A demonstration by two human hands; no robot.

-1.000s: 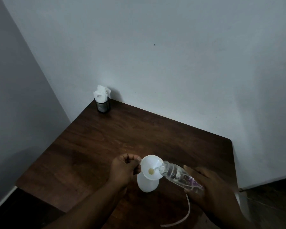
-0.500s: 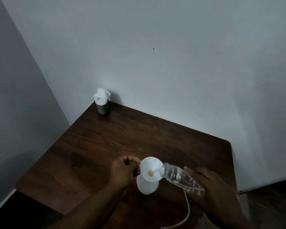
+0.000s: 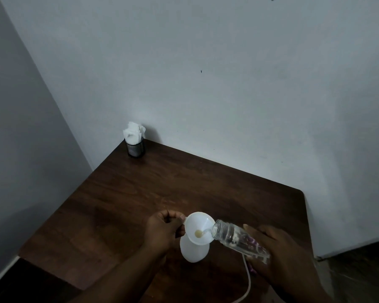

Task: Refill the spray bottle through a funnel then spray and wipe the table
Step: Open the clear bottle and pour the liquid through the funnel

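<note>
While your right hand [image 3: 282, 254] grips the tilted clear bottle [image 3: 239, 239], mouth toward the funnel [image 3: 198, 228], your left hand [image 3: 164, 231] pinches its rim.

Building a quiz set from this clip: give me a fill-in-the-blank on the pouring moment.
1. The right hand tilts a clear bottle over the white ____.
2. The left hand steadies the funnel by its ____.
3. The funnel sits in the neck of a white ____.
4. The cup of napkins stands at the table's far ____ corner.

Missing words: funnel; rim; bottle; left
</note>
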